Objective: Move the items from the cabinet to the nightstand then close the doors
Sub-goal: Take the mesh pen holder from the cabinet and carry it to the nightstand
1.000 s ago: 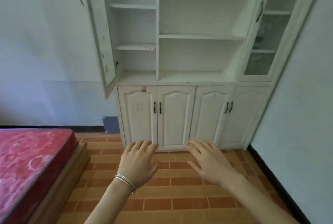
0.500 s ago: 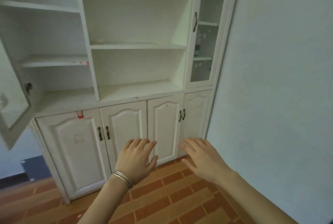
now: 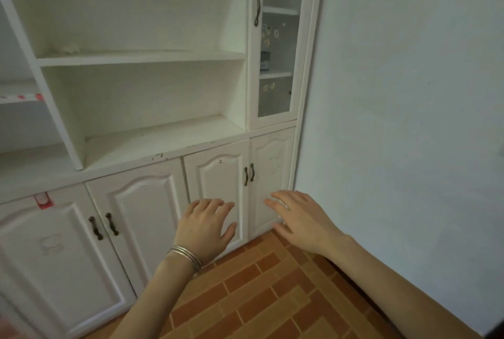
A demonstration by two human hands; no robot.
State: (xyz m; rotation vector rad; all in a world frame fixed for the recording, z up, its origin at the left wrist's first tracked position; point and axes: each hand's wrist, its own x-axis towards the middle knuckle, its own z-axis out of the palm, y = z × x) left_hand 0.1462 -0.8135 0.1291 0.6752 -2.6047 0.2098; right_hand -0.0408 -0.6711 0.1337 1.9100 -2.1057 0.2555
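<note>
A: Hand state?
B: Both were empty. The left hand [image 3: 206,225] was palm down with its fingers loosely spread, in front of a lower cabinet door [image 3: 215,188]. Couldn't tell if it touched. The right hand [image 3: 301,218] was also spread and relaxed, just beside the left, in front of the rightmost lower door [image 3: 271,175]. Silver bangles [image 3: 186,255] were on the left wrist.
A: Cabinet?
B: The white cabinet [image 3: 163,147] was straight ahead of both hands. The paired door handles [image 3: 249,173] sat just above the hands, between them. All four lower doors looked shut.
A: Items?
B: High above the right hand, the glass door [image 3: 275,98] looked shut. Behind it, something small and dark [image 3: 265,62] sat on a shelf, too blurred to name. There were stickers [image 3: 268,34] on the glass. The open shelves [image 3: 141,56] were above the left hand, with a pale scrap [image 3: 66,48] at the back of the upper one.
A: Anything else?
B: A red tag [image 3: 43,200] was well left of the left hand. Brick-pattern floor [image 3: 272,297] lay under both forearms, and a plain wall [image 3: 409,93] was right of the right hand.
</note>
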